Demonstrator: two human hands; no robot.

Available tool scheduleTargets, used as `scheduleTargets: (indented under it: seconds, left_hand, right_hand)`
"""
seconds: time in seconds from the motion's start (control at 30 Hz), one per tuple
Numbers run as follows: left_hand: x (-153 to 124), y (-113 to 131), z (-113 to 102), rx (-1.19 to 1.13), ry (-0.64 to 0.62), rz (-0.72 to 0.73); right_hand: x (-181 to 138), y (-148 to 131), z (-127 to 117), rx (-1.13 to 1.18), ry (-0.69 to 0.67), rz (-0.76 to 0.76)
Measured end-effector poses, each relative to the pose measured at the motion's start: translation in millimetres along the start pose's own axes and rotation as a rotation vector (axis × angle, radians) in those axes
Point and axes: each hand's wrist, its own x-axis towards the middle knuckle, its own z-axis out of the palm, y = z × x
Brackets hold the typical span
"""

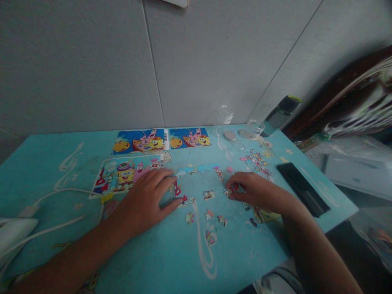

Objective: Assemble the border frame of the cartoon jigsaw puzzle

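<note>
Between my hands lies a partly joined jigsaw puzzle [199, 168], its top strip and left side linked around bare tabletop. My left hand [147, 200] rests palm down at the puzzle's left edge, fingers apart, with fingertips touching or close to the pieces there. At the right side, the thumb and fingers of my right hand [249, 185] pinch a small puzzle piece [227, 192] just at the table surface. A small joined cluster [209, 194] sits inside the outline. Several loose pieces [222, 220] are scattered below it.
A heap of puzzle pieces [259, 161] lies right of centre. Cartoon picture sheets [139, 141] and a picture card [122, 177] are at the back and left. A black case [303, 190], a dark bottle [282, 114], a clear cup [227, 114] and white cables [65, 190] stand around.
</note>
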Motion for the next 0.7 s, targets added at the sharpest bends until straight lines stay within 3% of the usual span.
scheduleTargets:
  seconds: [0.7]
  left_hand:
    - [0.7, 1.1, 0.1, 0.009, -0.009, 0.0]
  right_hand:
    - [4.8, 9.0, 1.5, 0.037, 0.044, 0.023]
